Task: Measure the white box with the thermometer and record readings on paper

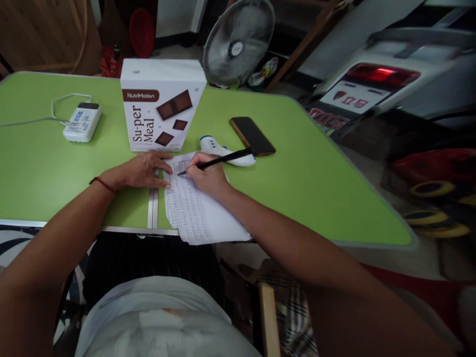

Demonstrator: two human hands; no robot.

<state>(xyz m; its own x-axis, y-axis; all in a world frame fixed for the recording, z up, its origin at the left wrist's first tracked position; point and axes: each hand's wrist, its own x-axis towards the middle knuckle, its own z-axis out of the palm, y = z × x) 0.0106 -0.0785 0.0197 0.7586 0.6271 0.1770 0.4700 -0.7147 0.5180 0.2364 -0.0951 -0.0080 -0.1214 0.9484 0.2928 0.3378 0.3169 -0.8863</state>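
Note:
Sheets of paper (193,213) covered in dense handwriting lie at the table's near edge, their lower end hanging slightly past it. My right hand (208,174) rests on the paper, fingers closed round a black pen (226,157) whose tip is at the upper written lines. At the paper's left edge my left hand (147,168) lies with fingers spread, fingertips touching the sheet. Just behind the hands stands a white box (163,106) with brown chocolate-like pieces printed on it. A white and blue handheld device (238,157), perhaps a thermometer, lies beyond my right hand, partly behind the pen.
The green folding table (308,198) has a metal seam near my left hand. A dark phone (253,135) lies at the right, a white power adapter (82,121) with cables at the left. Behind stand a fan (238,47) and a scooter (375,84).

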